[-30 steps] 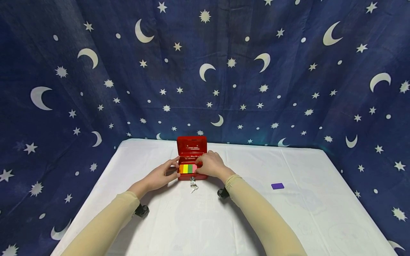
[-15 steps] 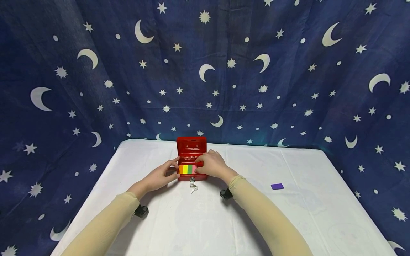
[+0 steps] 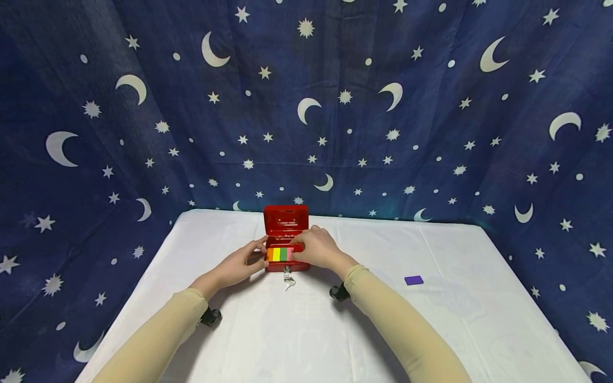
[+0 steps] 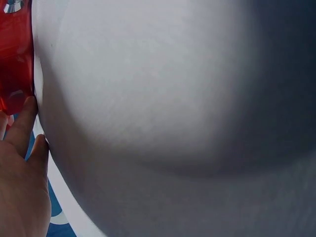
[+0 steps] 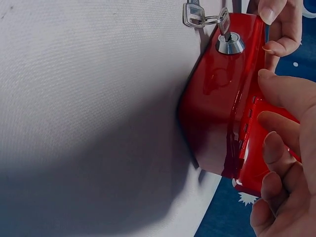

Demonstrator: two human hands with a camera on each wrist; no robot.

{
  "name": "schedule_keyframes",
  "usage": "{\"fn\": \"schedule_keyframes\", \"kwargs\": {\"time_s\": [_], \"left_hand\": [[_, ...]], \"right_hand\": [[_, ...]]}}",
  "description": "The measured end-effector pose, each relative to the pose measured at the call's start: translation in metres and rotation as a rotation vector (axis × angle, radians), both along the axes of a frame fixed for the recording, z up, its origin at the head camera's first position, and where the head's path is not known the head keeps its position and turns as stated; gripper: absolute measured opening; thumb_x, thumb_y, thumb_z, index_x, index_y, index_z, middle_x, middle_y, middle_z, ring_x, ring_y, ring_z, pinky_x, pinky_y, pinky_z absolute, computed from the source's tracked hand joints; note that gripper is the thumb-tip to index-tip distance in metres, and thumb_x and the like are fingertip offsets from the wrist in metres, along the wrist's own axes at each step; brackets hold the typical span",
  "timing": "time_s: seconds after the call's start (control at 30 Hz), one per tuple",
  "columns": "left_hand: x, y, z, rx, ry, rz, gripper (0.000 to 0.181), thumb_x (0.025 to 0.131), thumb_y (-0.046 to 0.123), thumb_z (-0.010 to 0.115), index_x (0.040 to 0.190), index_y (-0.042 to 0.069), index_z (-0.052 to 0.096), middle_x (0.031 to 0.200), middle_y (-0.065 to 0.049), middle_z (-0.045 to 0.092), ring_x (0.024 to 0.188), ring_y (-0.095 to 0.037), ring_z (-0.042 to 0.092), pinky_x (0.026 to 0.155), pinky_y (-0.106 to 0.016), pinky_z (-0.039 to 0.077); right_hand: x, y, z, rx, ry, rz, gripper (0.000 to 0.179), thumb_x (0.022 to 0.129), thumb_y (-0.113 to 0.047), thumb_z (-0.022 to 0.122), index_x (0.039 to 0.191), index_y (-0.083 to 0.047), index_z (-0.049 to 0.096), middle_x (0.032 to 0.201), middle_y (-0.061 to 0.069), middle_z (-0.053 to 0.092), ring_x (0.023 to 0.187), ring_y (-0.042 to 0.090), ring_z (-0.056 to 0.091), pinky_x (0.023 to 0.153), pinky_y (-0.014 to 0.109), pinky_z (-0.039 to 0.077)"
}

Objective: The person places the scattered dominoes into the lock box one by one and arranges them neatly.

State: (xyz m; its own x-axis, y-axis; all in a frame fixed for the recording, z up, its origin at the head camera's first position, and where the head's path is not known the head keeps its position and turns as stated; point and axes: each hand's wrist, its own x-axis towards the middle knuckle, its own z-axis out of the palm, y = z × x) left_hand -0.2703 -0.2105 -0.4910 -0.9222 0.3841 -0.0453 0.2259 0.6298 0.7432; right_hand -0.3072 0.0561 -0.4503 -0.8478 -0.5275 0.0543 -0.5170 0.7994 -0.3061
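A red cash box (image 3: 275, 268) stands on the table with its lid (image 3: 286, 219) raised. Inside lies a row of flat oblong blocks: orange (image 3: 270, 254), yellow (image 3: 277, 254), green (image 3: 283, 254) and pink (image 3: 289, 254). My left hand (image 3: 239, 261) touches the box's left side, thumb at the front corner and fingers spread along the edge. Reaching in from the right, my right hand (image 3: 318, 249) has its thumb and forefinger around the pink block's right end. The right wrist view shows both hands at the rim, but the blocks are hidden there.
Keys (image 3: 290, 284) hang from the lock at the box's front. A purple block (image 3: 414, 280) lies apart on the white tablecloth (image 3: 306, 340), to the right. Behind the table hangs a dark blue cloth (image 3: 335, 175) with moons and stars.
My right wrist has shifted slightly to the right, while its fingers stay at the pink block. The left hand and the box keep their places.
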Motion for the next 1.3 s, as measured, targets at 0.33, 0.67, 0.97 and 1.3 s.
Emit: {"fn": "schedule_keyframes", "kwargs": {"time_s": [0.33, 0.67, 0.97, 1.3], "left_hand": [[0.000, -0.002, -0.001, -0.011, 0.004, 0.000, 0.034, 0.098, 0.041, 0.068, 0.122, 0.022, 0.054, 0.167, 0.007, 0.028, 0.143, -0.027, 0.045, 0.116, -0.063, 0.028], [0.003, -0.002, 0.001, -0.037, 0.008, 0.003, 0.035, 0.097, 0.046, 0.067, 0.121, 0.023, 0.054, 0.166, 0.008, 0.029, 0.144, -0.027, 0.043, 0.115, -0.064, 0.028], [0.001, 0.001, 0.001, -0.031, 0.007, 0.003, 0.032, 0.098, 0.042, 0.067, 0.121, 0.024, 0.053, 0.166, 0.007, 0.029, 0.144, -0.027, 0.043, 0.116, -0.062, 0.029], [0.003, 0.000, 0.000, -0.010, 0.012, -0.004, 0.033, 0.098, 0.040, 0.068, 0.123, 0.022, 0.054, 0.166, 0.006, 0.029, 0.145, -0.027, 0.043, 0.116, -0.062, 0.029]], "right_hand": [[0.007, 0.000, 0.005, -0.035, 0.001, 0.005, 0.036, 0.087, -0.040, 0.079, 0.119, -0.024, 0.078, 0.107, -0.003, 0.075, 0.090, 0.016, 0.048, 0.080, 0.035, 0.042], [0.020, 0.006, 0.012, -0.065, 0.023, 0.037, 0.039, 0.088, -0.045, 0.077, 0.121, -0.024, 0.077, 0.114, -0.003, 0.074, 0.092, 0.015, 0.049, 0.084, 0.035, 0.044], [0.022, 0.029, 0.017, -0.125, 0.037, 0.020, 0.038, 0.089, -0.043, 0.075, 0.120, -0.020, 0.077, 0.112, 0.000, 0.074, 0.094, 0.017, 0.050, 0.088, 0.039, 0.044], [0.027, 0.054, 0.011, -0.137, 0.062, -0.014, 0.036, 0.089, -0.040, 0.077, 0.118, -0.019, 0.078, 0.081, -0.014, 0.058, 0.086, 0.014, 0.048, 0.079, 0.035, 0.042]]}}
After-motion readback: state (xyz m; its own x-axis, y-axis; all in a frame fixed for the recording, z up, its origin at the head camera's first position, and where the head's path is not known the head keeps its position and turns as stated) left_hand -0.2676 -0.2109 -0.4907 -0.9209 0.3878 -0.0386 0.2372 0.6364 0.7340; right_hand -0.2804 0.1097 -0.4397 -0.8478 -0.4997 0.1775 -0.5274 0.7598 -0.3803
